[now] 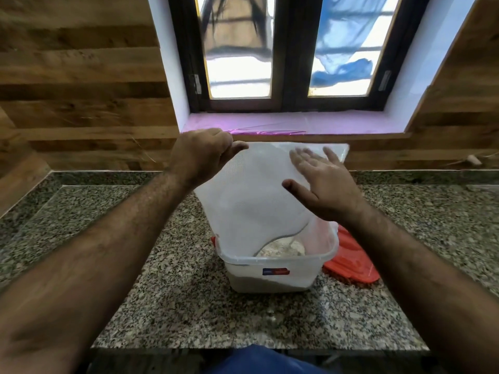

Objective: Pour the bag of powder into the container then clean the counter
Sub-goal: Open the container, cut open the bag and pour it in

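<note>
A translucent white plastic bag point(251, 201) hangs upside down over a clear plastic container point(270, 276) standing on the granite counter point(167, 298). My left hand point(202, 155) pinches the bag's raised upper left corner. With straight, spread fingers, my right hand point(321, 182) lies flat against the bag's right side. The bag's mouth reaches down into the container. Beige powder point(280, 248) lies inside the container, seen below the bag and through the wall.
A red-orange lid point(353, 263) lies on the counter behind and right of the container. A wood-panelled wall and a window sill with pink film point(270, 124) stand behind. The counter's front edge is near my body.
</note>
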